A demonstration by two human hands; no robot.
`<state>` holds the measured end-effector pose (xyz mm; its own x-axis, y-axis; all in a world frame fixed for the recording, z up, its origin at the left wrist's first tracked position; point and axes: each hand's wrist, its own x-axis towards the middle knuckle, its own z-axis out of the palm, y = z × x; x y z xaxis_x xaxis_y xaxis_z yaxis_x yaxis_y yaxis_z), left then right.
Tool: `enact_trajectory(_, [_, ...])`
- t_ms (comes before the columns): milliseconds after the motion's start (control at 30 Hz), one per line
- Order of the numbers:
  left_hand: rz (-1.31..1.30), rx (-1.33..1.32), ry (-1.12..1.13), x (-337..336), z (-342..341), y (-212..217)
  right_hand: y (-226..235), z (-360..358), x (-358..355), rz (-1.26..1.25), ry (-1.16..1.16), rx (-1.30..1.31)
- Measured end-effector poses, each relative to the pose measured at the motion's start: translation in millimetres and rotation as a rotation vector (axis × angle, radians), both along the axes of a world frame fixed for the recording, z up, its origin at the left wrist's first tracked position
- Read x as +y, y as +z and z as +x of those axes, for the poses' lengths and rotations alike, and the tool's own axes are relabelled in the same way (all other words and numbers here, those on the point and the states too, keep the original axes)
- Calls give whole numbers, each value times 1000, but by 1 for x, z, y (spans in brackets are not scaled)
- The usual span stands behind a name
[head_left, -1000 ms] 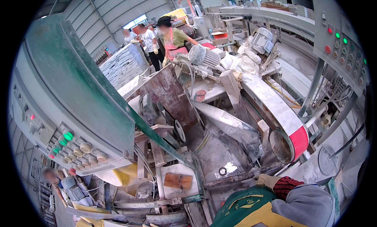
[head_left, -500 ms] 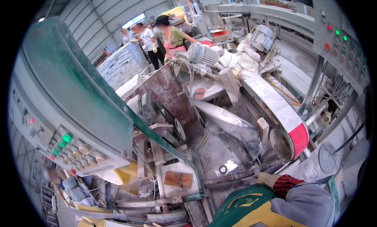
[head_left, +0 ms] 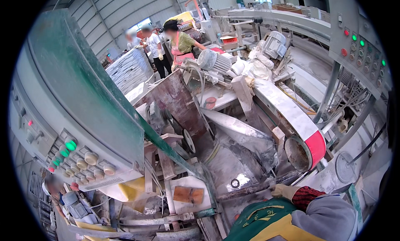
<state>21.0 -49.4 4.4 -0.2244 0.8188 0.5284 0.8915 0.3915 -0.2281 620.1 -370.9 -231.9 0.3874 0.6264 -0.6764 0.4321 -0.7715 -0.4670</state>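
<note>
We made out one of the wearer's hands: the right hand (head_left: pixel 284 191), cream-gloved, low and right of centre, just above a green apron (head_left: pixel 258 214). A red-and-black cuff (head_left: pixel 307 197) covered the wrist; the grey sleeve (head_left: pixel 329 218) ran off low and right. The left hand lay outside our view, its state unknown to us.

Fingers of the right glove pointed leftward, their tips small and partly hidden. We could not tell how far apart they were, or whether they gripped anything. Nearest thing: the stained metal rim (head_left: pixel 250 190) of a trough, passing just left of and beyond the fingertips; touching or merely beside, we could not settle.

Over that rim, a small dark ring (head_left: pixel 235 183) lay on the wet trough floor, apart from the fingers. A white belt (head_left: pixel 285 105) with a red band (head_left: pixel 317 146) curved round its drum above and right of the glove.

At left a big control cabinet (head_left: pixel 83 99) blocked much of our view. The control panel (head_left: pixel 362 45) at right was cropped by the dark fisheye border. Farther off, a co-worker (head_left: pixel 181 45) in pink stood behind a motor (head_left: pixel 214 61), lower body hidden.
</note>
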Motion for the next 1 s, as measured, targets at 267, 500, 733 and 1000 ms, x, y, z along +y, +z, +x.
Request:
enact_trajectory(267, [-275, -279, -60, -23, 30, 30, 24, -5, -3, 3, 95, -52])
enact_trajectory(500, [-78, -217, -251, -32, 34, -24, -14, 0, 14, 205, 34, 105])
enact_trajectory(733, [-156, -812, -495, -93, 78, 9, 64, -33, 80, 364, -167, 477])
enact_trajectory(1000, [-369, -1592, -694, -78, 264, 73, 167, -85, 171, 634, -248, 1173])
